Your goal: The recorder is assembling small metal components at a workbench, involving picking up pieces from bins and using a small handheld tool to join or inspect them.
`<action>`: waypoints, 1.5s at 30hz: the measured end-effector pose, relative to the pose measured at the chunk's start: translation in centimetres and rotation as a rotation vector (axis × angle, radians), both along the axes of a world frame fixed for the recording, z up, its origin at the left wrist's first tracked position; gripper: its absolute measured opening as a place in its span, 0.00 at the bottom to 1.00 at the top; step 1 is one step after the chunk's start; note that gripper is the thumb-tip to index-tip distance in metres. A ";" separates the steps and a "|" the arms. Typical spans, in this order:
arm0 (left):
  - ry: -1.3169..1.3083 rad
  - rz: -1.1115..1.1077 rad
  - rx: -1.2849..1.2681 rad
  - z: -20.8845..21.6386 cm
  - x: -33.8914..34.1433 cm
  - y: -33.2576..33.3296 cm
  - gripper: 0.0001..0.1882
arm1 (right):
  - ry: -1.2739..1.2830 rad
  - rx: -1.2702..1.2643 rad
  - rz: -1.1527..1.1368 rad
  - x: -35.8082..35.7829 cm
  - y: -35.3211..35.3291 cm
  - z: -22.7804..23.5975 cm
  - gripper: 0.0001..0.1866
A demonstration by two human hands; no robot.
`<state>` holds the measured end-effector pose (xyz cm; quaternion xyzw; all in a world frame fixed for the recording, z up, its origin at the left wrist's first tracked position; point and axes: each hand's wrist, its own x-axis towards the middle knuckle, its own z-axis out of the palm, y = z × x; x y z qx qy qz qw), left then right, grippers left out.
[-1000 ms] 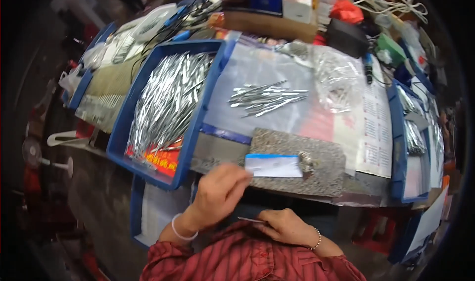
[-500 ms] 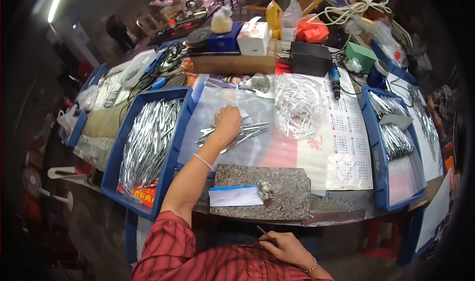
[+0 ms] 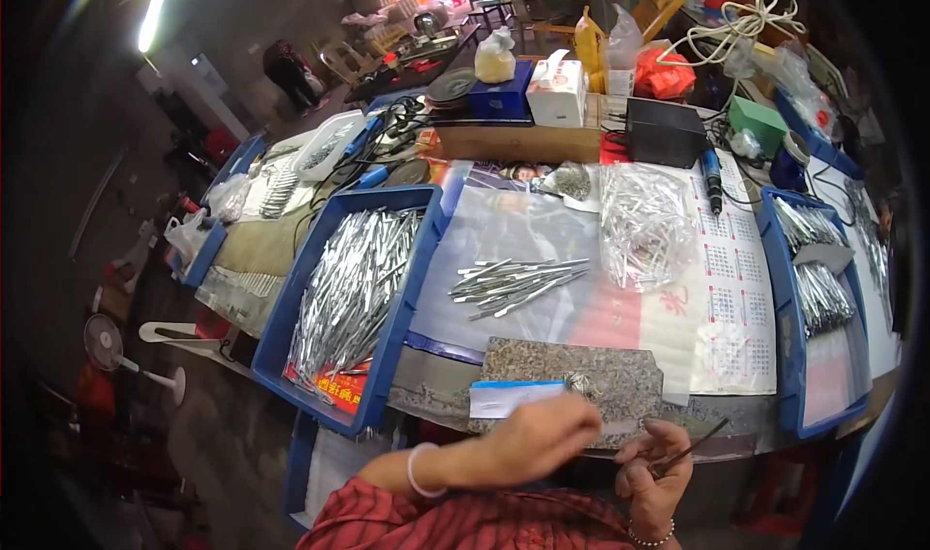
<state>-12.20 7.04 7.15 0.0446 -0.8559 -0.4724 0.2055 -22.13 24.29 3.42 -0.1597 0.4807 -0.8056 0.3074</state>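
Note:
My left hand is slightly blurred above the front of a speckled stone slab. Its fingers curl together, and what they hold, if anything, is hidden. To its right, my right hand is raised, gripping a thin dark rod that points up and right. On the slab lie a white paper pad with a blue edge and a small shiny clump, partly behind my left hand. Beyond the slab, a loose pile of slim metal rods rests on a plastic sheet.
At left stands a blue tray heaped with metal pieces; another blue tray at right holds bundled ones. A clear bag of white sticks lies mid-table. Behind are a black box, a blue pen-shaped tool and a tissue box.
My left hand has left the rod pile and come back over the slab's front edge. My right hand has risen with its thin rod. The whole view has shifted to the left.

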 end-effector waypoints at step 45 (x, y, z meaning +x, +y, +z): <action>0.267 0.478 0.518 -2.7 9.1 0.5 0.07 | 2.027 0.972 0.091 -21.6 -15.3 1.4 0.02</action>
